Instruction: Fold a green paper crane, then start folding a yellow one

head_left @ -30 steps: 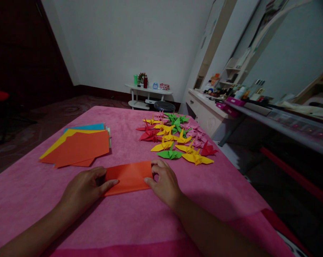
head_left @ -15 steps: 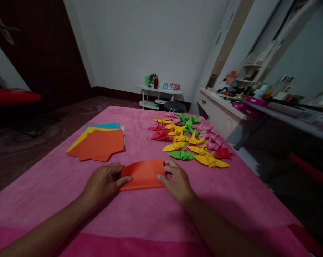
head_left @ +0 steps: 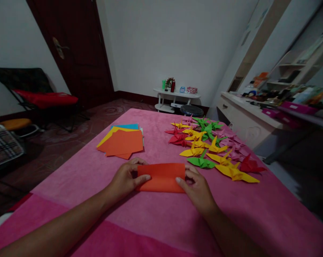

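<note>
A folded sheet of orange paper is held by its two ends, its long fold toward me, low over the pink cloth. My left hand pinches the left end, thumb on the near face and fingers behind. At the right end, my right hand grips it the same way. The fingertips behind the paper are hidden. Beyond my left hand lies a loose stack of paper sheets, orange on top with yellow and blue showing beneath. Several folded paper cranes in green, yellow, red and pink spread out past my right hand.
A white dresser crowded with bottles and boxes runs along the right. At the far wall stand a small white table and a round dark stool. On the left are a chair with a red seat and a dark door.
The view has swung left, so everything sits further right in the picture. Both hands keep hold of the orange paper, whose upper edge now looks straighter and more level.
</note>
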A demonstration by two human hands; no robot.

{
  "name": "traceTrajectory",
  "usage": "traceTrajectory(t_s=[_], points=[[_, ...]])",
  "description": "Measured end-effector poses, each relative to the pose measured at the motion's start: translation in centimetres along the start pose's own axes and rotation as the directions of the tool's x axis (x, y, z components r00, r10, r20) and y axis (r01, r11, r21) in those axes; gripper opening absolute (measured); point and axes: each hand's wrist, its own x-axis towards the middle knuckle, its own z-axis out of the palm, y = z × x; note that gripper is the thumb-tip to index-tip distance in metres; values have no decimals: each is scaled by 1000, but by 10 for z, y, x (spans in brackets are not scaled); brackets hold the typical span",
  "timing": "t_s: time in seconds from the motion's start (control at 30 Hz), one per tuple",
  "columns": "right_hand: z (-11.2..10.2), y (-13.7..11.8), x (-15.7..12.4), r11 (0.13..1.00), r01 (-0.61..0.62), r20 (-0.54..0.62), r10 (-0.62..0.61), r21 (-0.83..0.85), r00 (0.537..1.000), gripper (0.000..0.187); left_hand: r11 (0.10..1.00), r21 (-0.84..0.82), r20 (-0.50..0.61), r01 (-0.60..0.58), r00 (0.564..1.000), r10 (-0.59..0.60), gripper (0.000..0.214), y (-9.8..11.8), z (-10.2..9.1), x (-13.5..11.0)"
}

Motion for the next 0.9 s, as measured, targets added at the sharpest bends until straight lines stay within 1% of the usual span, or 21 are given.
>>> traceTrajectory(t_s=[0.03, 0.1, 0.17, 0.2, 0.27, 0.33, 0.37, 0.43, 0.5, 0.53, 0.57, 0.6, 0.63, 0.67, 0.7, 0.73, 0.77, 0.8, 0.83, 0.87, 0.9], points=[[-1, -1, 0, 1000, 9, -24, -9, 1, 1000, 10, 999, -39, -13, 2, 1000, -3, 23, 2, 1, -1], [-2, -4, 1, 1000, 27, -68, -27, 5, 997, 17, 997, -83, -34, 9, 999, -12, 25, 5, 1, -2], [-3, -6, 0, 997, 40, -77, -35, 62, 996, 20, 995, -99, -62, -2, 998, -4, 30, 9, 0, -3], [-4, -7, 0, 993, 36, -69, -28, 114, 997, 19, 995, -102, -92, -15, 996, 6, 32, 10, -2, -2], [-4, -8, -3, 976, -10, -58, 23, 219, 998, 18, 995, -88, -202, -38, 979, 20, 36, 11, -11, 1], [-4, -8, -6, 959, -112, -86, 139, 260, 987, 22, 999, -25, -355, -29, 935, 18, 31, 5, -27, 7], [-3, -7, -6, 947, -148, -96, 182, 286, 979, 23, 999, 35, -428, -4, 904, 18, 29, 0, -38, 11], [-3, -7, -6, 902, -195, -82, 244, 386, 966, 25, 981, 188, -553, 57, 831, 58, 23, -16, -64, 20], [-3, -11, 1, 843, -216, -87, 295, 492, 952, 29, 945, 297, -611, 138, 788, 77, 25, -36, -92, 29], [-3, -15, 7, 824, -205, -108, 304, 528, 946, 30, 926, 324, -647, 195, 760, 67, 27, -47, -105, 32], [-3, -22, 14, 818, -174, -143, 296, 548, 944, 30, 908, 323, -669, 266, 743, 20, 30, -58, -116, 35], [-3, -31, 23, 827, -119, -173, 252, 549, 952, 27, 890, 298, -679, 346, 732, -57, 33, -67, -126, 38], [-3, -42, 33, 852, -37, -243, 190, 522, 951, 25, 878, 278, -678, 390, 727, -108, 35, -76, -134, 41], [-1, -53, 43, 884, 55, -329, 115, 464, 937, 23, 869, 264, -677, 418, 722, -142, 36, -84, -141, 44], [2, -64, 53, 924, 127, -387, 25, 362, 922, 20, 859, 253, -669, 445, 722, -177, 37, -90, -145, 47], [7, -75, 63, 956, 192, -439, -77, 223, 895, 15, 848, 248, -656, 468, 725, -208, 37, -95, -149, 49], [14, -82, 72, 958, 271, -475, -195, 94, 858, 9, 836, 247, -648, 491, 724, -234, 36, -99, -151, 52], [23, -87, 80, 927, 376, -462, -336, -4, 821, 7, 822, 247, -644, 513, 721, -256, 37, -103, -152, 54], [33, -88, 86, 872, 481, -413, -473, -91, 778, 13, 807, 250, -645, 535, 714, -273, 39, -105, -153, 55], [45, -85, 92, 818, 555, -348, -569, -150, 745, 21, 793, 253, -650, 554, 704, -285, 41, -107, -153, 56], [57, -79, 97, 770, 606, -246, -638, -199, 729, 29, 780, 257, -657, 570, 695, -292, 44, -109, -153, 57]])
